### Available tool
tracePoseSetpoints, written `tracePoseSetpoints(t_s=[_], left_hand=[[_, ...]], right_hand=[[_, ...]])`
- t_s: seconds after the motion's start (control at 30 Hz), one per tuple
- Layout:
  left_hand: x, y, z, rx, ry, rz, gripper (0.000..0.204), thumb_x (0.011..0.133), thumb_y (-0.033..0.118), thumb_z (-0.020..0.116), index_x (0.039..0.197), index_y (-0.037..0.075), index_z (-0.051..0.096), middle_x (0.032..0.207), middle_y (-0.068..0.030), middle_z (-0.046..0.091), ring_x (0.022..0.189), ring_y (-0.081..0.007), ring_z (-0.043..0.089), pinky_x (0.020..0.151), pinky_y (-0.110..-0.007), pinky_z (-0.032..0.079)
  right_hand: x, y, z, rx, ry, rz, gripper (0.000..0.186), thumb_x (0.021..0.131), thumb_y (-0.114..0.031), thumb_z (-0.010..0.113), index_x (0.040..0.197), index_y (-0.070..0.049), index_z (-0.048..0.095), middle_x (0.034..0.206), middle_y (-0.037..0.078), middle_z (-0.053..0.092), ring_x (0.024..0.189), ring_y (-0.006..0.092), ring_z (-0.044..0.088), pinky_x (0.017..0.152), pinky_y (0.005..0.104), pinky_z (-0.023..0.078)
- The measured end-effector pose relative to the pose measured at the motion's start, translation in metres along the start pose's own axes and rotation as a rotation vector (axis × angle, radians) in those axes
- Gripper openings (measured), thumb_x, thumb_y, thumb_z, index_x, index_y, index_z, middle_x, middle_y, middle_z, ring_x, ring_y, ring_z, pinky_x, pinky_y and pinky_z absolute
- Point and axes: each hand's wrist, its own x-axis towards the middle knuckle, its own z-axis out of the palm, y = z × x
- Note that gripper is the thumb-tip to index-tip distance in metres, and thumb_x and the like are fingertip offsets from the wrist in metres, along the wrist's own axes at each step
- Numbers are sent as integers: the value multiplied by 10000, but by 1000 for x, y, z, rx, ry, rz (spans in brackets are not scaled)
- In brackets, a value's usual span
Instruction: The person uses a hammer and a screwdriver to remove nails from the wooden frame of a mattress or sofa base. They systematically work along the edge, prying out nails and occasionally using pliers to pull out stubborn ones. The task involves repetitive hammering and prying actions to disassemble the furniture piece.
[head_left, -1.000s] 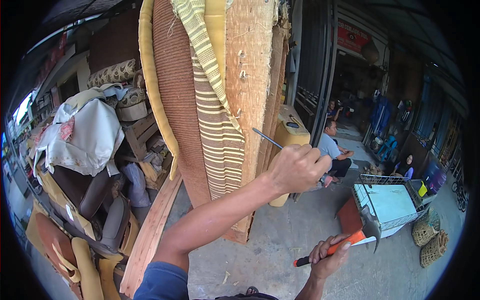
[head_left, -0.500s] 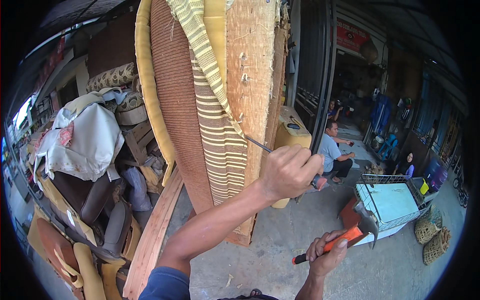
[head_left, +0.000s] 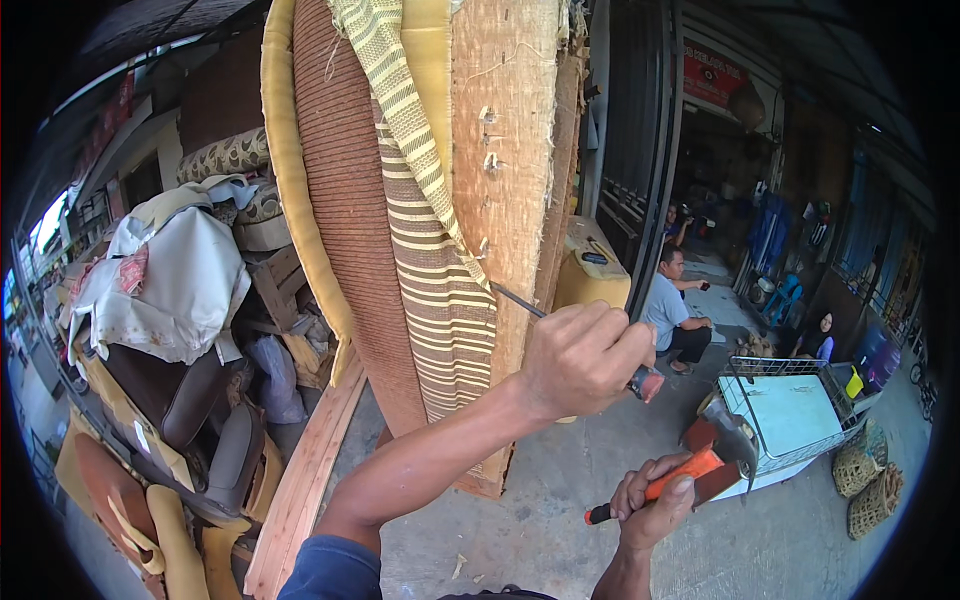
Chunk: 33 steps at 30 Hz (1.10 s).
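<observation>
My left hand (head_left: pixel 588 358) is closed round a screwdriver (head_left: pixel 518 300), whose dark shaft slants up to the left. Its tip meets the edge of striped brown-and-yellow fabric (head_left: pixel 440 300) on the wooden side (head_left: pixel 505 220) of an upholstered piece. The butt of its handle sticks out below my fist. Lower right, my right hand (head_left: pixel 655 502) grips a hammer (head_left: pixel 688 472) by its orange and black handle; the head is smeared by motion. Bent staples or fabric tufts (head_left: pixel 490 161) show along the wood. Ribbed brown cloth (head_left: pixel 350 190) and yellow foam (head_left: pixel 288 200) lie left of the stripes.
Wooden planks (head_left: pixel 305 480) run along the floor at left, beside piled seat parts and a white sheet (head_left: pixel 170 280). At right stand a wire-railed cart (head_left: pixel 785 405) and woven baskets (head_left: pixel 862 460). A seated person (head_left: pixel 672 310) and other people are farther back.
The hammer's head has swung and is blurred now, while my right hand stays nearly in place. My left hand has shifted slightly right and down, with the screwdriver tip still at the fabric edge.
</observation>
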Motion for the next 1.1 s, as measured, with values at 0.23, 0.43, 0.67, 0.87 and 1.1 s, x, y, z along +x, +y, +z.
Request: tracePoseSetpoints(t_s=[0.23,0.43,0.67,0.87,1.1], left_hand=[[3,-4,9,-9,33,-5,382,893,349,731,667,108,538,601,-19,389,487,-179,473,442,-326,367],[-4,-6,16,4,-19,-5,362,852,333,757,673,109,538,606,-21,397,493,-171,482,441,-319,377],[0,-12,16,30,-60,-23,273,809,221,760,699,100,541,597,-19,400,489,-173,490,446,-329,393],[4,-5,25,204,-343,-121,232,830,240,733,727,99,579,611,-29,562,555,-208,644,468,-322,476],[-5,-34,63,456,-1030,-214,206,910,207,634,883,72,787,795,-87,759,740,-281,757,570,-358,578]], right_hand=[[12,-17,4,82,119,-373,597,1001,-652,417,1036,-57,411,601,12,392,339,104,372,287,258,376],[15,25,-14,-483,-129,16,548,1048,-615,306,995,-74,367,590,-2,343,342,103,384,282,242,401],[21,28,-4,22,0,-140,585,1038,-615,388,898,-48,421,574,-17,356,383,78,387,326,242,312],[36,36,-19,59,83,15,558,1035,-609,411,939,-59,406,583,5,340,365,66,320,305,238,301],[29,4,-32,153,222,-47,480,1059,-573,383,946,-108,414,537,-16,297,293,63,278,245,223,270]])
